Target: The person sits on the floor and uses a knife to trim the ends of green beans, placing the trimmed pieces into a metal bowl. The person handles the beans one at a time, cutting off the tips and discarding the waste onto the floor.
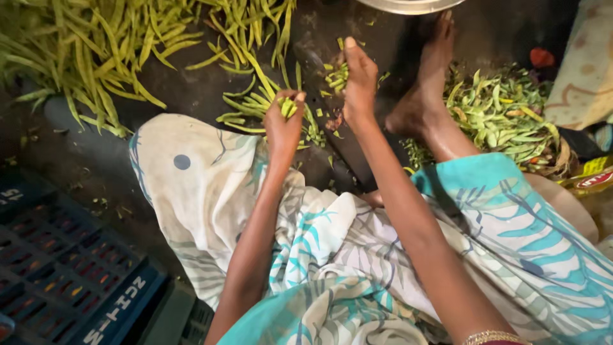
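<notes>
My left hand (pixel 284 121) is closed around a small bunch of green bean pods (pixel 287 106), held upright over the dark floor. My right hand (pixel 359 80) reaches a little farther out, its fingers resting on cut green bean pieces (pixel 336 76) on the floor. A few whole pods (pixel 252 102) lie just left of my left hand. My bare foot (pixel 424 76) stretches out to the right of my right hand. A gold bangle (pixel 491 337) sits on my right wrist.
A large heap of long green pods (pixel 96 45) covers the far left. A pile of trimmed pods and scraps (pixel 504 118) lies in a basket at right. A metal bowl rim (pixel 408 5) shows at top. A dark blue plastic crate (pixel 64 275) stands at lower left.
</notes>
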